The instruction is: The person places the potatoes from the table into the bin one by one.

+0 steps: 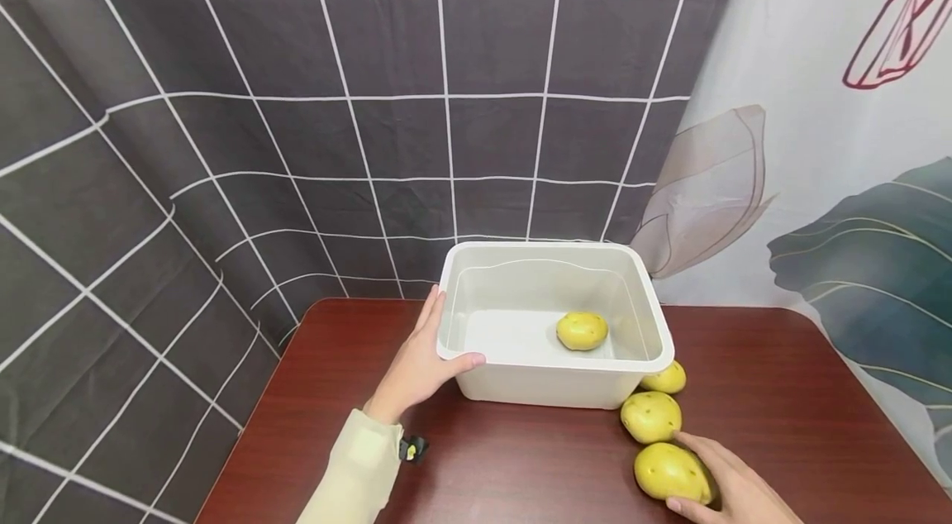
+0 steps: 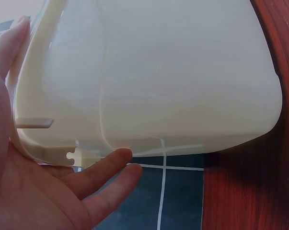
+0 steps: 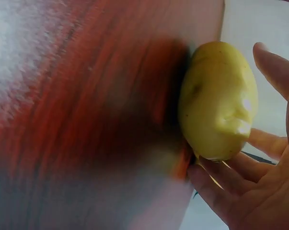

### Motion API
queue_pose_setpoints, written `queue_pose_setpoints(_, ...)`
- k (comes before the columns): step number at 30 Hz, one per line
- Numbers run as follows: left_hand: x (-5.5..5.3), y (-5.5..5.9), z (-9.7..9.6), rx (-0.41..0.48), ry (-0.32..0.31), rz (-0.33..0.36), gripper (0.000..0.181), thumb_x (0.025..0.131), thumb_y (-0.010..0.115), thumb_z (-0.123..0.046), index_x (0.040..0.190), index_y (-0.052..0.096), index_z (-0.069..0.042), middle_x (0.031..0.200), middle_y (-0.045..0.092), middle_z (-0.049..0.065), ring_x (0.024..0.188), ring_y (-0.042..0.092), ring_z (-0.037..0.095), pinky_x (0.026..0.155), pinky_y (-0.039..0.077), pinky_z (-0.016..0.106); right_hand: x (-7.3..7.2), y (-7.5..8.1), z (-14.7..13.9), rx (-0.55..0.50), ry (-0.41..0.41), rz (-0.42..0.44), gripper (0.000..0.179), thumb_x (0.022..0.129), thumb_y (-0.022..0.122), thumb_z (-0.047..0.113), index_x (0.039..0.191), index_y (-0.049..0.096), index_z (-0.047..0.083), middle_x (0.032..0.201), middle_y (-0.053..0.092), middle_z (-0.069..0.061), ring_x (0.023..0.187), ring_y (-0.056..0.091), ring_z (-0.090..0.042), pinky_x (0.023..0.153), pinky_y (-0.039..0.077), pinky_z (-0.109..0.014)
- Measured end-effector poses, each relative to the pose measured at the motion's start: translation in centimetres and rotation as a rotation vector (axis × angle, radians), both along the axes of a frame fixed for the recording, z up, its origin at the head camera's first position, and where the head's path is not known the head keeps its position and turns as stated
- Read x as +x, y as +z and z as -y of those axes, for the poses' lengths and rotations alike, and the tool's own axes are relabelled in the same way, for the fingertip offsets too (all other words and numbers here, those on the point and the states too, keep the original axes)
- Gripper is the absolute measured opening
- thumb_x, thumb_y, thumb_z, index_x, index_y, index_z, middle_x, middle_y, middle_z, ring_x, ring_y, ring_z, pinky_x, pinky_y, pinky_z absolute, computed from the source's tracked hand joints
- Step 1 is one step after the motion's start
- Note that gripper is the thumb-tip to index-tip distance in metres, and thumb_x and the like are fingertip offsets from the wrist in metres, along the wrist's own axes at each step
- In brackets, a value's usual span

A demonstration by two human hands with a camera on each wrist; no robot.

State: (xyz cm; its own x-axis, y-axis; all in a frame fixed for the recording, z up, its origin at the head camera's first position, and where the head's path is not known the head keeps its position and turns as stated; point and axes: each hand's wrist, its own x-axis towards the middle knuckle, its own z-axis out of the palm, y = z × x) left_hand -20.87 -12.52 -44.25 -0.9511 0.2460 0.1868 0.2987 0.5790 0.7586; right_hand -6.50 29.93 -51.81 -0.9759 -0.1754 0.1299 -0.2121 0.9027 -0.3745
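A white plastic bin (image 1: 550, 382) stands at the back of the table with one yellow potato (image 1: 583, 331) inside. My left hand (image 1: 418, 363) rests against its front left corner, thumb along the front rim and straight fingers along the left side. In the left wrist view, two fingertips lie by the bin's outer wall (image 2: 182, 76). My right hand (image 1: 732, 483) spreads around the nearest potato (image 1: 672, 472). Right wrist view: the thumb stands apart from this potato (image 3: 218, 100), while fingers reach its lower end. Two more potatoes, one middle (image 1: 651, 416) and one partly hidden (image 1: 667, 378), line up behind it.
The dark red table (image 1: 521, 458) has rounded back corners. A dark curtain with a white grid (image 1: 387, 135) hangs behind and to the left; a pale curtain with leaf prints (image 1: 803, 177) hangs to the right. The bin's right end overhangs the farthest potato in the row.
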Motion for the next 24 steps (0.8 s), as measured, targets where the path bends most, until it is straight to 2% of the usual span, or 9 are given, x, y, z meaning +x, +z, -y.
queue_pose_setpoints(4,0.0,0.1,0.0,-0.007,0.002,0.001,0.117,0.077,0.083,-0.055,0.162,0.017,-0.010,0.168,0.006,-0.009,0.146,0.033,0.023,0.114,0.034,0.046,0.2,-0.8,0.1,-0.027,0.024,-0.092,0.081,0.067,0.087,0.059,0.130,0.063,0.015,0.118,0.061,0.011,0.097,0.056,0.000,0.077,0.052,-0.029)
queue_pose_setpoints(9,0.0,0.0,0.0,-0.012,0.002,-0.001,0.118,0.076,0.082,-0.058,0.162,0.016,-0.010,0.168,0.006,-0.008,0.146,0.033,0.023,0.114,0.034,0.045,0.2,-1.1,0.1,-0.029,0.015,-0.037,0.086,0.065,0.085,0.064,0.132,0.061,0.016,0.119,0.058,0.012,0.097,0.054,0.000,0.077,0.052,-0.029)
queue_pose_setpoints(12,0.0,0.0,-0.1,-0.015,-0.001,-0.009,0.118,0.077,0.082,-0.058,0.162,0.016,-0.010,0.168,0.006,-0.006,0.146,0.033,0.023,0.114,0.034,0.045,0.2,-1.2,0.0,-0.029,0.021,-0.038,0.088,0.064,0.086,0.064,0.132,0.061,0.015,0.119,0.059,0.011,0.097,0.054,-0.001,0.077,0.052,-0.030)
queue_pose_setpoints(15,-0.1,-0.1,-0.1,-0.015,0.003,-0.005,0.117,0.077,0.083,-0.056,0.162,0.017,-0.010,0.168,0.007,-0.007,0.146,0.033,0.023,0.114,0.033,0.045,0.1,-1.7,-0.3,-0.041,0.050,-0.078,0.087,0.063,0.088,0.061,0.132,0.061,0.015,0.118,0.059,0.011,0.097,0.054,0.001,0.076,0.051,-0.028)
queue_pose_setpoints(20,-0.1,-0.1,-0.1,-0.015,0.005,0.001,0.116,0.077,0.084,-0.054,0.162,0.017,-0.011,0.168,0.006,-0.008,0.146,0.034,0.023,0.114,0.034,0.045,-0.1,-2.6,-0.8,-0.053,0.112,-0.166,0.085,0.061,0.093,0.051,0.130,0.061,0.013,0.115,0.060,0.011,0.098,0.054,0.003,0.078,0.044,-0.015)
queue_pose_setpoints(24,-0.1,-0.1,-0.1,-0.018,0.004,-0.003,0.117,0.076,0.082,-0.057,0.162,0.016,-0.011,0.168,0.006,-0.008,0.146,0.034,0.023,0.114,0.034,0.045,-0.2,-2.8,-0.9,-0.041,0.124,-0.190,0.084,0.060,0.094,0.047,0.129,0.061,0.012,0.114,0.059,0.011,0.098,0.054,0.003,0.077,0.044,-0.015)
